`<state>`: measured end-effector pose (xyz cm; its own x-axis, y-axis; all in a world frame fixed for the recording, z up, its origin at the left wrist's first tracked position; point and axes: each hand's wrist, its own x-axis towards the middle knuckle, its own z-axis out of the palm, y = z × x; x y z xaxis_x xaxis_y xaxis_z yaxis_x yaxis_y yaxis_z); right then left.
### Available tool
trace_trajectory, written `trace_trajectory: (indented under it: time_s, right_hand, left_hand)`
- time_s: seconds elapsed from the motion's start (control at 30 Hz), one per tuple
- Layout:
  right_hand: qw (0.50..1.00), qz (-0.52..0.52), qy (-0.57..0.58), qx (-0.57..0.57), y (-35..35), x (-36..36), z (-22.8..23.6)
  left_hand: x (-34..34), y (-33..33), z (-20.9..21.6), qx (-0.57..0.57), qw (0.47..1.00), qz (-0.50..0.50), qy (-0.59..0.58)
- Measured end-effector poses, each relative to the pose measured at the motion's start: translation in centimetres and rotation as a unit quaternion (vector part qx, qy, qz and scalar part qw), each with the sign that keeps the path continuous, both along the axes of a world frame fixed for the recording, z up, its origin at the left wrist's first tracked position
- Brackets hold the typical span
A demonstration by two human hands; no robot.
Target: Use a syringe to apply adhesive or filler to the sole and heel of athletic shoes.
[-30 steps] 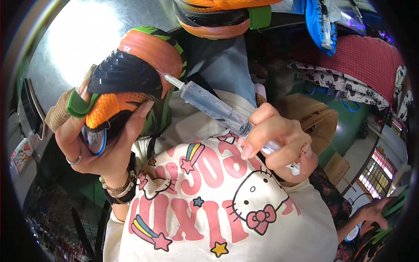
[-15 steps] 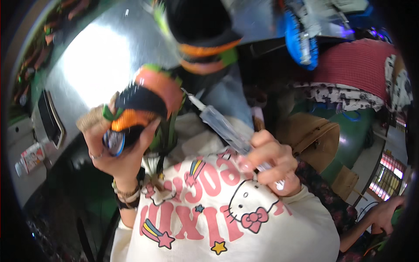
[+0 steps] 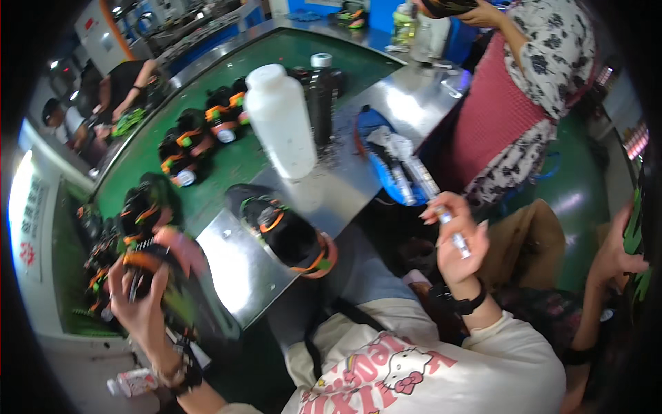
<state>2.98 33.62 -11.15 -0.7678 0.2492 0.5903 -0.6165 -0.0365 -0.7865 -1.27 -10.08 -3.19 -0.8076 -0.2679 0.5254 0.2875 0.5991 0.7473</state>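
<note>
At the left, my left hand grips a black, orange and pink shoe by its heel end, fingers curled round the collar. The shoe is smeared by motion and hangs beside the metal table's edge. My right hand is closed round a slim, clear syringe, which points up and away over a blue tray. White cloth or tissue lies in that tray. Between my hands, a second black and orange shoe stands on the metal tabletop.
A white plastic bottle and a dark bottle stand behind the second shoe. Several shoes line the green conveyor belt. A person in a red apron works at the right; another person's hand is nearer.
The shoe in my left hand has moved down and left, away from the syringe. My right hand has carried the syringe out to the blue tray. The view has tilted up.
</note>
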Motion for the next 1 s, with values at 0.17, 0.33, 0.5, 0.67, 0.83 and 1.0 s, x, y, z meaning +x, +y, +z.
trace_trajectory:
  time_s: [0.17,0.33,0.5,0.67,0.83,1.0]
  right_hand:
    - [0.998,-0.049,-0.037,0.012,1.5,-1.1,-0.9]
    - [0.992,-0.076,-0.095,0.033,2.8,-1.6,-3.2]
    - [0.988,-0.09,-0.116,0.04,4.4,-2.8,-4.9]
    - [0.984,-0.077,-0.156,0.024,4.4,-4.6,-4.1]
    - [0.974,-0.031,-0.194,0.113,4.5,-5.3,-3.1]
    - [0.966,-0.092,-0.217,0.105,5.6,-3.8,-1.6]
  left_hand:
    - [-5.1,-4.8,-4.3,0.24,0.97,0.027,0.002]
    - [-5.5,-6.5,-8.4,0.298,0.947,0.097,-0.065]
    - [-5.7,-4.8,-7.5,0.324,0.937,0.105,-0.073]
    - [-5.7,-4.7,-7.7,0.317,0.938,0.098,-0.104]
    - [-6.5,-5.3,-8.9,0.312,0.935,0.107,-0.13]
    - [-8.0,-3.8,-9.5,0.249,0.942,0.159,-0.16]
